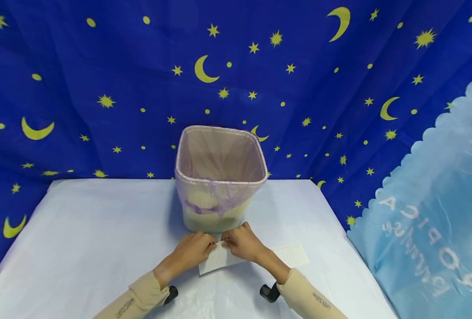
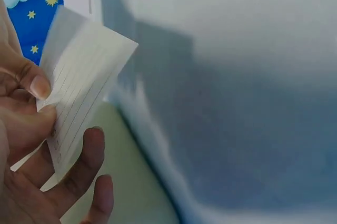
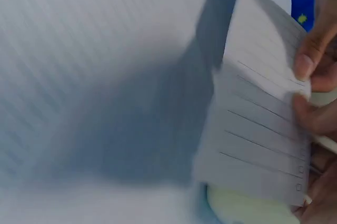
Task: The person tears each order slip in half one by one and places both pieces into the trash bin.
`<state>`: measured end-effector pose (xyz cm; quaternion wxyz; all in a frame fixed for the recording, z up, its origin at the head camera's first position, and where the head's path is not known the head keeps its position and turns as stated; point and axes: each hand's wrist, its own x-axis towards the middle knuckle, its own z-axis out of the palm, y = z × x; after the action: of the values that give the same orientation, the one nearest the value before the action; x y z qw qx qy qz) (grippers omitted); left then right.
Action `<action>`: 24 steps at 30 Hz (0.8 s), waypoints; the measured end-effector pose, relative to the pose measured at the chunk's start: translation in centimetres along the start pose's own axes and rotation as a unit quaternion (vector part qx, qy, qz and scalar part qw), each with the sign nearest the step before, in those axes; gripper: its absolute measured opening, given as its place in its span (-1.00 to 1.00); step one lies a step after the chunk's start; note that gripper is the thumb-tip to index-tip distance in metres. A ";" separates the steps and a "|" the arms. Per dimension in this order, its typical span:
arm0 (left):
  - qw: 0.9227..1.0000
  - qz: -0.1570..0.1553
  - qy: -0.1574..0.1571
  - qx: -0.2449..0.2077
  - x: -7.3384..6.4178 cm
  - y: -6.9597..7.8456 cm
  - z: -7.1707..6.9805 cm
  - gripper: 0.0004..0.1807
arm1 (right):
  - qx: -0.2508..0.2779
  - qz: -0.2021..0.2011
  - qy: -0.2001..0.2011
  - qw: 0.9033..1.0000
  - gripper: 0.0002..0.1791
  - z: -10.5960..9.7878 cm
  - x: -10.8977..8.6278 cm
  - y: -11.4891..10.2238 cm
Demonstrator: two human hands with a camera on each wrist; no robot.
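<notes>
the left hand (image 1: 196,250) and right hand (image 1: 243,241) pinch the paper (image 1: 213,262) by its far edge, fingertips close together, just in front of the bin (image 1: 220,225); uneven pulling could rip it askew; a slack pinch could drop it on the surface (image 1: 100,243); a brushing wrist could shift the second sheet (image 1: 293,255); knuckles could snag the bin's loose liner (image 1: 236,195).

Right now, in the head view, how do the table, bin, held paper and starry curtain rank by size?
Largest to smallest, as they look:
1. Starry curtain
2. Table
3. Bin
4. Held paper, visible part; the right hand covers some
</notes>
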<state>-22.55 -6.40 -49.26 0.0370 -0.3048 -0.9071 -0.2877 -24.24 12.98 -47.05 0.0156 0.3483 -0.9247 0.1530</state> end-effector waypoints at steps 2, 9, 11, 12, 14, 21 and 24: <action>1.000 -0.001 -0.010 0.004 -0.3 -0.1 -0.4 -0.71 | 0.002 -0.025 0.003 1.000 -0.93 0.2 0.0 -0.2; 1.000 -0.004 -0.014 -0.010 -0.6 -0.1 -2.3 -0.93 | 0.011 -0.084 0.062 0.995 -0.88 0.3 0.7 -0.5; 1.000 -0.003 -0.006 -0.011 -0.6 0.0 -2.6 -0.95 | 0.013 -0.084 0.069 0.994 -0.88 0.0 0.8 -0.7; 1.000 -0.003 -0.007 -0.012 -0.6 0.0 -2.8 -0.94 | 0.010 -0.084 0.070 0.994 -0.89 -0.2 0.9 -0.8; 1.000 -0.003 -0.004 -0.011 -0.5 0.1 -3.0 -0.91 | -0.002 -0.083 0.069 0.994 -0.90 -0.4 0.8 -1.0; 1.000 -0.016 0.009 -0.018 -0.6 0.6 -3.2 -0.84 | 0.009 -0.080 0.069 0.994 -0.83 -0.9 0.7 -1.7; 0.999 -0.030 0.026 -0.009 -0.8 0.9 -3.2 -0.80 | 0.019 -0.069 0.073 0.995 -0.80 -1.1 0.8 -2.0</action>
<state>-21.75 -7.94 -46.30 0.0489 -0.2704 -0.9119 -0.3049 -23.66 11.33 -45.37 0.0867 0.3991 -0.8918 0.1944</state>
